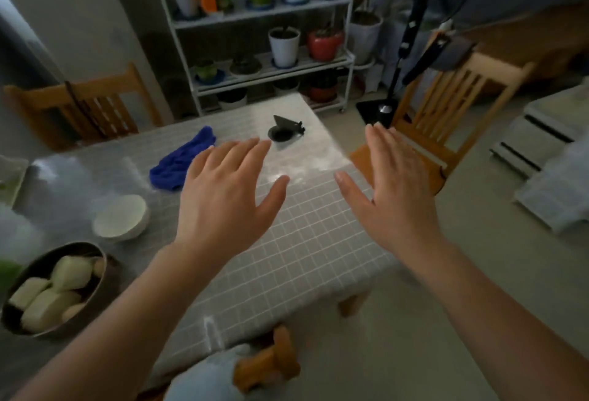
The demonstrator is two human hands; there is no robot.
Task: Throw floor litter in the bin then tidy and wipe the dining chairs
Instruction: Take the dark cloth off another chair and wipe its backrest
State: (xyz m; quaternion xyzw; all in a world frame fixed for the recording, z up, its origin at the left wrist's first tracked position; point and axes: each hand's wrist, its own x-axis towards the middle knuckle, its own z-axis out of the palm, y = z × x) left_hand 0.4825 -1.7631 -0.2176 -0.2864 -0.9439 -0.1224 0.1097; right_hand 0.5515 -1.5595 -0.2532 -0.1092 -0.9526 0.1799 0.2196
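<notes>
Both hands are hanging over the grey grid-patterned tablecloth with palms down and fingers spread, grasping nothing. The left hand is hovering above the middle of the table; the right hand is hovering out past the table's right edge.

The crumpled blue cloth is lying on the table just ahead and to the left of the left hand, its long axis running from near-left to far-right. The left hand is clearly the nearer one to it, so I judge that hand the natural one to pick it up for wiping.

The pale wooden slat-backed dining chair is standing beyond the right hand at the table's far right corner, its orange seat partly tucked by the table edge. A second wooden chair is sitting at the far left. No floor litter or bin is showing (the bare floor to the right is looking clear).

Near the cloth, a white ceramic bowl and a small black stand are leaving open room between them. The floor on the right is giving space to reach the chair.
</notes>
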